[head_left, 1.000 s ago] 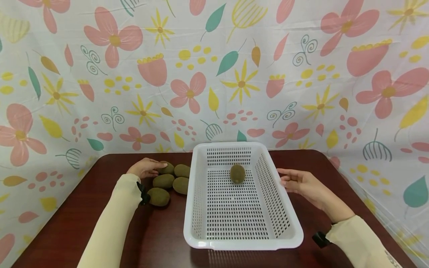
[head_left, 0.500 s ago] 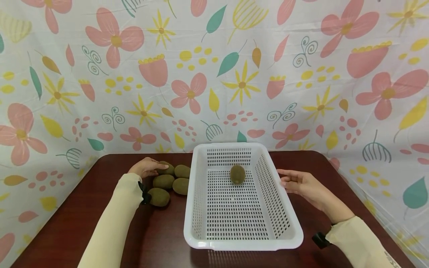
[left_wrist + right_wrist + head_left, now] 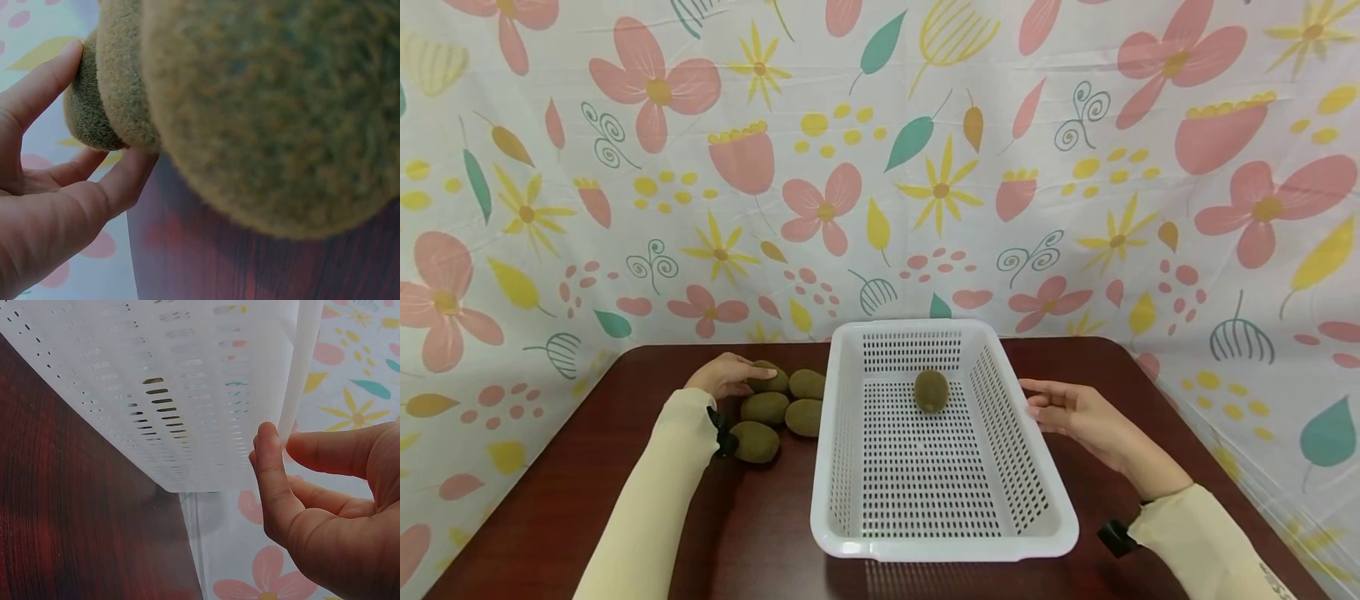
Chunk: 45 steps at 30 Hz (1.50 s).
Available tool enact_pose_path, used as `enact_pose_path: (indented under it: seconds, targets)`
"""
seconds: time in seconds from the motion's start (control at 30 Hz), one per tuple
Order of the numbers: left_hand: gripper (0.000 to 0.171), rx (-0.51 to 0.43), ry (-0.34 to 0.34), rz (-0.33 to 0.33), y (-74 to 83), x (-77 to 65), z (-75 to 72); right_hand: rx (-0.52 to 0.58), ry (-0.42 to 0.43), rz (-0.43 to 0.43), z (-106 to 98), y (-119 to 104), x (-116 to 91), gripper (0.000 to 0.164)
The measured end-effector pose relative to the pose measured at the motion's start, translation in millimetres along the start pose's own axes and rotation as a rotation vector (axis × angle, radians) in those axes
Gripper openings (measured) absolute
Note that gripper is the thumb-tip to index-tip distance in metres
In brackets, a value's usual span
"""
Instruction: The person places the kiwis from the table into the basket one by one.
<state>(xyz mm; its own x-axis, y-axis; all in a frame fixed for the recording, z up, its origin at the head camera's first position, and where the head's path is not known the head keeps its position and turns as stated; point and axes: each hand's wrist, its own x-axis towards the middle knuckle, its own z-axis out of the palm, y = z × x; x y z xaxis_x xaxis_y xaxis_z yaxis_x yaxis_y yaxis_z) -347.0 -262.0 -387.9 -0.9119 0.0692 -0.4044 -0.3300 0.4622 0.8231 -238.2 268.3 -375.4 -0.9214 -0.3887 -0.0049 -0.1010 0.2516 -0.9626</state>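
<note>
My left hand (image 3: 722, 377) pinches a brown fuzzy kiwi (image 3: 768, 377) at the back left of a small group of kiwis. In the left wrist view the thumb lies on one side of that kiwi (image 3: 92, 103) and the fingers on the other; a nearer kiwi (image 3: 275, 119) fills much of the frame. At the right side of a white perforated basket (image 3: 925, 546), my right hand (image 3: 1086, 417) holds the rim. The right wrist view has the basket's rim (image 3: 303, 356) between thumb and fingertips. One kiwi (image 3: 931, 392) rests inside the basket, towards its back.
Several other kiwis, among them a front one (image 3: 756, 442), lie on the dark red-brown table (image 3: 760, 533) left of the basket. Behind the table hangs a white cloth (image 3: 880, 233) printed with flowers and leaves.
My left hand has shifted very slightly at the back left kiwi. The right hand, the basket and the kiwi inside it stay in place.
</note>
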Motion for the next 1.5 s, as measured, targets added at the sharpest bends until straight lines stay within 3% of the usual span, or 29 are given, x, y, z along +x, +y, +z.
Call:
enact_pose_path:
  seconds: [0.33,0.77,0.8,0.97,1.27,1.5]
  targets:
    - [0.083,-0.091,0.024,0.015,2.3,-0.3,-5.3,0.003,-0.002,0.009,0.1,-1.1,0.0,0.059]
    - [0.076,-0.148,-0.009,0.042,26.7,-11.5,-6.5,-0.006,-0.004,-0.004,-0.1,-2.3,-0.2,0.059]
    - [0.085,-0.150,-0.021,0.045,28.7,-12.7,-6.5,-0.006,-0.004,-0.004,0.0,-2.4,-0.2,0.059]
    - [0.089,-0.154,-0.040,0.056,39.3,-15.9,-5.9,-0.009,-0.003,-0.010,0.3,-2.5,-0.3,0.059]
    - [0.088,-0.302,-0.060,0.094,73.7,-18.4,4.6,-0.014,0.018,-0.001,1.6,-4.0,-0.2,0.059]
    - [0.082,-0.324,-0.111,0.127,106.3,-23.4,19.8,-0.015,0.019,0.000,1.4,-3.0,0.3,0.058]
